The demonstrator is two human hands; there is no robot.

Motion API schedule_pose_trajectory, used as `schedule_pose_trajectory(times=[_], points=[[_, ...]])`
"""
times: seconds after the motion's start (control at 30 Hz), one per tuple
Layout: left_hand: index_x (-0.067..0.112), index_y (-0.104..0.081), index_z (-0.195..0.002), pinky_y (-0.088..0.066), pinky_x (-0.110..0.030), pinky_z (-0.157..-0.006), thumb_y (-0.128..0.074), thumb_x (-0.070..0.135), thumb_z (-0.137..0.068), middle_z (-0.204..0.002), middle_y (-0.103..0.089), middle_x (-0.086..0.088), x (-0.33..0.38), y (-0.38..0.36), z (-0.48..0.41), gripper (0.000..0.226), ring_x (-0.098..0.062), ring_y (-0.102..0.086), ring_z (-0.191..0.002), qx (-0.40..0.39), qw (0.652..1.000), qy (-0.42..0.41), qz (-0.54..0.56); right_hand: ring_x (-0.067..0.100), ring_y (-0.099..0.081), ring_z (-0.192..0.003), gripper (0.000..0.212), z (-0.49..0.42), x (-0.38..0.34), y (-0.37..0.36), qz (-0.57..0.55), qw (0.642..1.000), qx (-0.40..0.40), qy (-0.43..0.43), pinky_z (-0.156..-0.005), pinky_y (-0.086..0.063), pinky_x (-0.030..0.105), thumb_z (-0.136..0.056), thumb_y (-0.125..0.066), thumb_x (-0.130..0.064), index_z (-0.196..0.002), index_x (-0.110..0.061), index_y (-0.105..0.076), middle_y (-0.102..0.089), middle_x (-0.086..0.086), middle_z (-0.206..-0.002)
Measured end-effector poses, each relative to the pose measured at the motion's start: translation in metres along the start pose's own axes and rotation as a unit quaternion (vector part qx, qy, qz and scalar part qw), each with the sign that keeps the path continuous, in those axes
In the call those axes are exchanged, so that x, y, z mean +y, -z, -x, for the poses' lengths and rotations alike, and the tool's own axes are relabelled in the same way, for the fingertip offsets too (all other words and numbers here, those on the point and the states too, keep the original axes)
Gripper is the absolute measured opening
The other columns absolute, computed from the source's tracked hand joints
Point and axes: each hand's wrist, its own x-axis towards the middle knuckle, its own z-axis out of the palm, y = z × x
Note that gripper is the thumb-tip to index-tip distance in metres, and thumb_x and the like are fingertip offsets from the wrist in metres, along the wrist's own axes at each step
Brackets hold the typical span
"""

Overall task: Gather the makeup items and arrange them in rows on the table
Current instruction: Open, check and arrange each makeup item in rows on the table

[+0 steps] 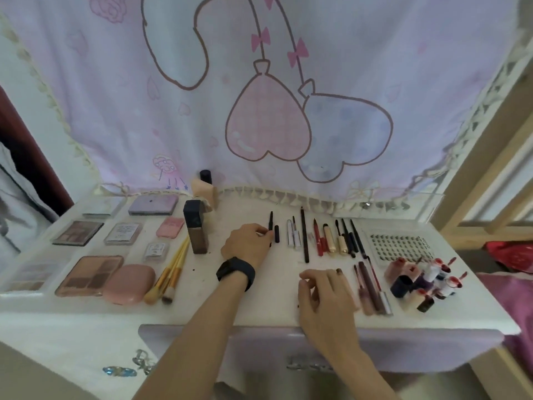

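Plastics, lacquered tubes and bristles fill most of what we see on the smooth white table (259,301). At its left sit flat rectangular palettes (89,275) with matte brown pans, a rounded pink compact (128,284) and a few gold-handled brushes (173,269), which lie slanted with their bristles toward the near edge. A boxy brown bottle (197,229) with a dark cap stands upright behind the brushes.

In the middle, a row of pencils (323,238) lies side by side, their long axes running from the near edge to the far edge and their tips mostly pointing away. At the left end of that row we see a slim black liner (271,222) lying the same way, with its short cap (277,233) just beside it. The left hand (248,243), with a black watch (236,273) on the wrist, has curled fingers that pinch the liner's near end.

The right hand (326,295) rests knuckles-up near the front edge. Its fingers are bent, but blur keeps us from telling whether they grip anything. Further right lie blurred brown lip liners (372,287), a clear lash tray (401,245) and a cluster of glossy lip tubes (424,278).
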Motion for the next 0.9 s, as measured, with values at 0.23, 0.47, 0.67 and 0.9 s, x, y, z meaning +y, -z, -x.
schedule_pose_trajectory(times=[0.23, 0.47, 0.67, 0.9], points=[[0.034, -0.075, -0.101, -0.037, -0.022, -0.055, -0.062, 0.054, -0.09, -0.099, -0.074, 0.005, 0.012, 0.001, -0.002, 0.026, -0.016, -0.057, -0.075, -0.009, 1.0, 0.024, 0.011, -0.012, -0.045, -0.069, 0.015, 0.001, 0.009, -0.004, -0.018, 1.0, 0.017, 0.017, -0.079, -0.032, -0.003, -0.088, -0.072, -0.005, -0.098, -0.013, -0.066, -0.057, -0.008, -0.091], [0.032, -0.074, -0.102, -0.047, -0.027, -0.069, -0.064, 0.049, -0.091, -0.102, -0.074, 0.002, 0.019, -0.004, 0.003, 0.024, -0.02, -0.061, -0.083, -0.025, 0.999, 0.035, 0.018, 0.009, -0.055, -0.063, 0.009, 0.002, 0.008, -0.003, -0.031, 0.999, 0.002, 0.04, -0.057, -0.05, 0.021, -0.092, -0.066, -0.007, -0.1, -0.01, -0.066, -0.062, 0.001, -0.093], [0.031, -0.074, -0.102, -0.044, -0.026, -0.066, -0.062, 0.051, -0.091, -0.101, -0.074, 0.001, 0.02, -0.002, 0.005, 0.026, -0.021, -0.063, -0.087, -0.035, 0.998, 0.035, 0.029, 0.01, -0.054, -0.064, 0.008, 0.002, 0.007, 0.0, -0.028, 0.999, -0.015, 0.037, -0.059, -0.05, 0.021, -0.092, -0.065, -0.008, -0.1, -0.01, -0.066, -0.063, 0.001, -0.093], [0.035, -0.07, -0.097, -0.05, -0.029, -0.081, -0.064, 0.046, -0.09, -0.1, -0.073, 0.004, 0.014, 0.018, 0.01, 0.014, -0.019, -0.065, -0.096, -0.054, 0.997, 0.014, 0.055, 0.009, -0.056, -0.066, 0.012, 0.002, 0.008, 0.001, -0.042, 0.998, -0.022, 0.042, -0.061, -0.049, 0.017, -0.09, -0.067, -0.009, -0.102, -0.011, -0.066, -0.063, 0.001, -0.094]])
